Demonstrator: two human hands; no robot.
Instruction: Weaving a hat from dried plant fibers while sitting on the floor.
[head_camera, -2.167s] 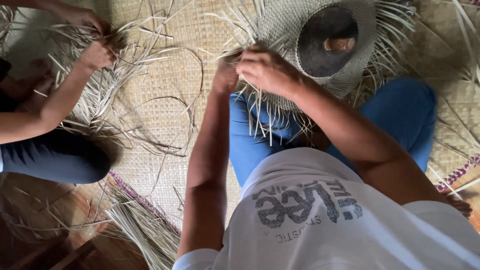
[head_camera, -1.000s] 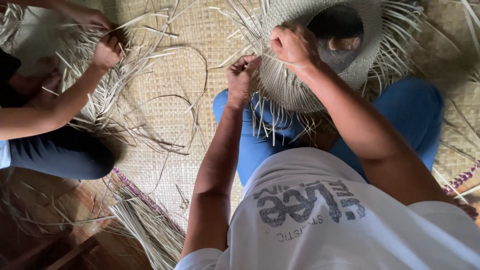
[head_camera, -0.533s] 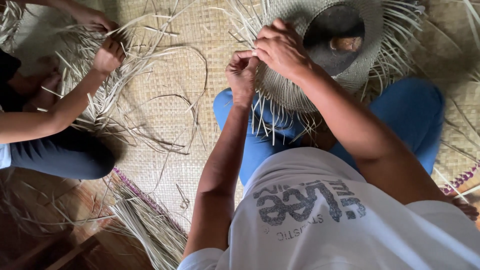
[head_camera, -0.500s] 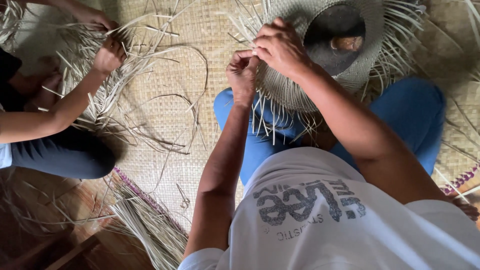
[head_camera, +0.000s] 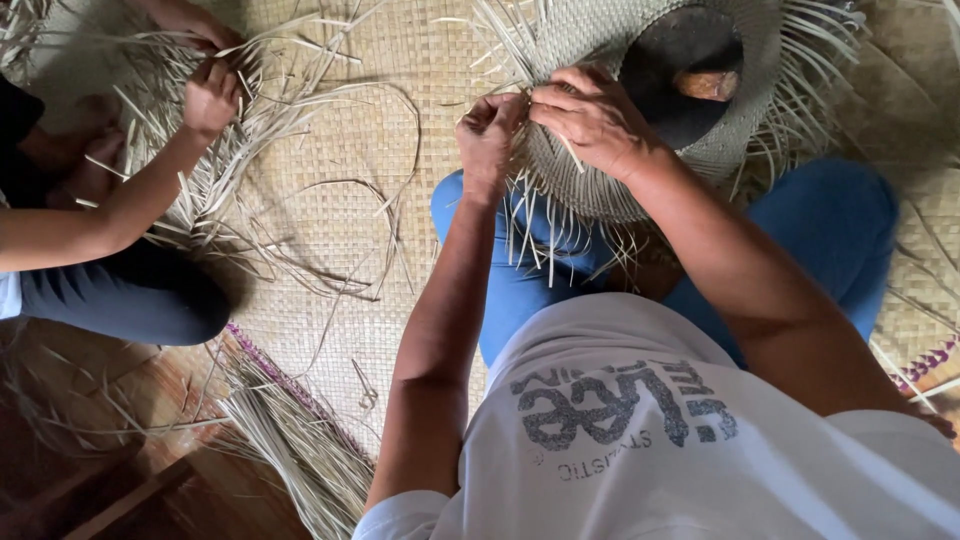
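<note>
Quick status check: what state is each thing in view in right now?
Left hand: fisted on straw strands at the hat's brim.
Right hand: pinching a strand on the brim.
Woven hat: unfinished, loose ends sticking out.
Co-worker's hands: in another straw piece.
Straw bundle: lying loose on the mat.

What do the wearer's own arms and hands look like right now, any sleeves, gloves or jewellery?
Both are bare: the left hand and right hand wear no gloves, and no rings or watch show. Short white sleeves of a T-shirt with dark printed lettering end near the shoulders.
</note>
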